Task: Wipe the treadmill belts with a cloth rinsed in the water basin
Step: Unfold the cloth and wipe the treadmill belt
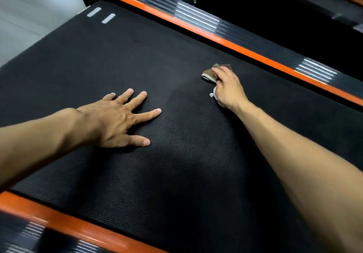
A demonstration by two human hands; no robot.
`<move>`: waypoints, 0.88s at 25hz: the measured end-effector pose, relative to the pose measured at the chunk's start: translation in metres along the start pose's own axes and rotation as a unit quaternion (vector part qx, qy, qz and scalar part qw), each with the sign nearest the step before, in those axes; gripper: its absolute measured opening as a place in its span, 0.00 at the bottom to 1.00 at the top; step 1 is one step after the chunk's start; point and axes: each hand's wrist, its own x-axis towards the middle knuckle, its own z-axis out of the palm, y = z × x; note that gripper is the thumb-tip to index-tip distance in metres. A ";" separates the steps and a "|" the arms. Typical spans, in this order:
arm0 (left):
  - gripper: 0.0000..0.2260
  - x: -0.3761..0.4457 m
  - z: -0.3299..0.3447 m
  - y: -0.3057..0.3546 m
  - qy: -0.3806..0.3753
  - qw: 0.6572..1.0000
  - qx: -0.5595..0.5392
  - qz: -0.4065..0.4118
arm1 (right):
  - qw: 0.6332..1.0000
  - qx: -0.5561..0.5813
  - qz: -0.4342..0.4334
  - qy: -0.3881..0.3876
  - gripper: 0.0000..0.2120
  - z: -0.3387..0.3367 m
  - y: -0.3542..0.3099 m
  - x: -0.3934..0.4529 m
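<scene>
A black textured treadmill belt (pixel 176 164) fills most of the view. My left hand (pixel 119 120) lies flat on it with fingers spread and straight. Further right, my right hand (pixel 228 88) grips a small brown and white cloth (pixel 208 74) and presses it onto the belt near the far side rail. Most of the cloth is hidden under the hand. A slightly darker patch of belt shows between the two hands. No water basin is in view.
Orange-edged side rails with grey grip strips run along the belt at the far side (pixel 225 42) and the near side (pixel 68 225). A second treadmill (pixel 275 11) stands beyond. Grey floor (pixel 29 17) shows at the upper left past the belt's end.
</scene>
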 end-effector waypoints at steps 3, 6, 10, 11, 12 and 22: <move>0.38 -0.001 -0.005 0.000 -0.017 1.000 -0.010 -0.009 | 0.999 -0.034 0.012 0.032 0.27 0.001 -0.002 0.012; 0.38 -0.002 -0.006 0.001 -0.031 0.999 -0.023 -0.008 | 0.982 -0.039 -0.182 0.003 0.30 0.008 -0.027 -0.014; 0.35 -0.004 -0.005 0.001 -0.027 0.999 -0.025 -0.015 | 0.951 0.027 -0.296 -0.081 0.24 0.026 -0.071 -0.086; 0.35 -0.004 -0.005 0.001 -0.027 0.999 -0.027 -0.018 | 0.950 0.041 -0.295 -0.095 0.22 0.028 -0.071 -0.093; 0.35 -0.004 -0.005 0.001 -0.023 0.999 -0.029 -0.016 | 0.951 0.041 -0.290 -0.103 0.22 0.028 -0.066 -0.092; 0.41 0.012 -0.036 -0.014 0.047 0.996 -0.082 -0.007 | 0.994 -0.060 0.074 0.060 0.24 -0.032 0.059 0.029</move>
